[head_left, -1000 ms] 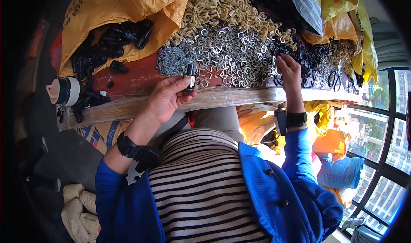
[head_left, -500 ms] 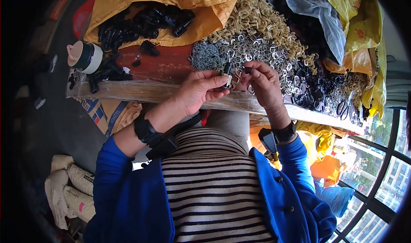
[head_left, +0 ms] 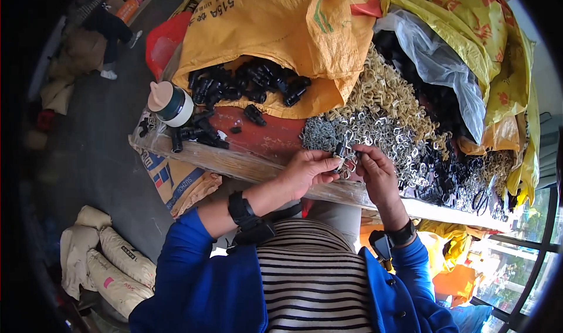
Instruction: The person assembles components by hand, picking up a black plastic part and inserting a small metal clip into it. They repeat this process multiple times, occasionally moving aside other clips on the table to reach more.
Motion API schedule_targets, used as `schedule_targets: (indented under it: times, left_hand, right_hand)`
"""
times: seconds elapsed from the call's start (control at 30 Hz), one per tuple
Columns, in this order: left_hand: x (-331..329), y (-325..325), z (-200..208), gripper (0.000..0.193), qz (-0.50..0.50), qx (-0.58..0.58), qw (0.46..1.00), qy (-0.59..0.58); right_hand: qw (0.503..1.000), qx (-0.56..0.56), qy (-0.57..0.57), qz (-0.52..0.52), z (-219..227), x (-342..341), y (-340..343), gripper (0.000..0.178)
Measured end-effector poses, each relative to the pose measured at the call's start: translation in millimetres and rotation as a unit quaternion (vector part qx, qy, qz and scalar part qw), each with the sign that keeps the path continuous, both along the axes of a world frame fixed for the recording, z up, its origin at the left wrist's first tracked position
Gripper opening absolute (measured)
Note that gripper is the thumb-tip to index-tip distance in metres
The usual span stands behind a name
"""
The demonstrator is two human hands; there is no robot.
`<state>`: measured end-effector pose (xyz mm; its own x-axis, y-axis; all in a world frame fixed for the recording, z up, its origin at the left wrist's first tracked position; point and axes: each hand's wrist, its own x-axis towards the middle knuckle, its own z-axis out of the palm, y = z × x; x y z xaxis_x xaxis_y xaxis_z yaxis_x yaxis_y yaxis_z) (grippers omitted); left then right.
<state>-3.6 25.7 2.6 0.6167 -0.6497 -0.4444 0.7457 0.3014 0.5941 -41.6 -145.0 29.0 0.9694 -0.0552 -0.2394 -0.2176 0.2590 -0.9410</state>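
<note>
Between the thumb and fingers of my left hand is a small black cylindrical fitting with a pale part at its lower end, held upright over the table's front edge. My right hand pinches a small dark piece just to the right of the fitting; a narrow gap seems to separate them. Beyond both hands lie a heap of silvery metal clips, a patch of fine grey metal bits and a heap of cream-coloured clips.
An orange woven sack spills black fittings onto the red tabletop. A lidded cup stands at the left. Scissors lie among black parts at the right, near yellow sacks. Another person's legs show far left.
The view has shifted, so the table and hands appear lower and further right. My right fingers have come slightly closer to the fitting. Both hands keep their holds.
</note>
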Motion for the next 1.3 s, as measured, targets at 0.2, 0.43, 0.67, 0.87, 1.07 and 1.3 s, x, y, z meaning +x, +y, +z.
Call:
schedule_targets:
  times: [0.2,0.43,0.67,0.87,1.07,1.3]
  left_hand:
    - [-1,1,2,0.016,-0.012,-0.019,1.0,-0.002]
    - [-4,-4,1,0.021,-0.043,-0.025,0.998,0.037]
    - [-5,-4,-7,0.018,-0.069,-0.049,0.994,0.068]
    - [-4,-8,-3,0.018,-0.085,-0.071,0.99,0.084]
    - [-7,-10,-4,0.017,-0.086,-0.069,0.99,0.084]
    - [-13,-14,-4,0.023,-0.087,-0.071,0.99,0.088]
  right_hand:
    - [0.977,-0.107,-0.064,0.171,14,0,6,0.02]
    - [0.967,-0.131,-0.082,0.201,15,-4,1,0.021]
    - [0.925,-0.32,-0.139,0.151,31,-12,9,0.018]
    - [0.965,-0.189,-0.174,0.053,4,-12,6,0.018]
    - [0.943,-0.29,-0.162,0.025,6,-18,10,0.012]
    - [0.857,-0.451,-0.248,0.002,5,-24,11,0.013]
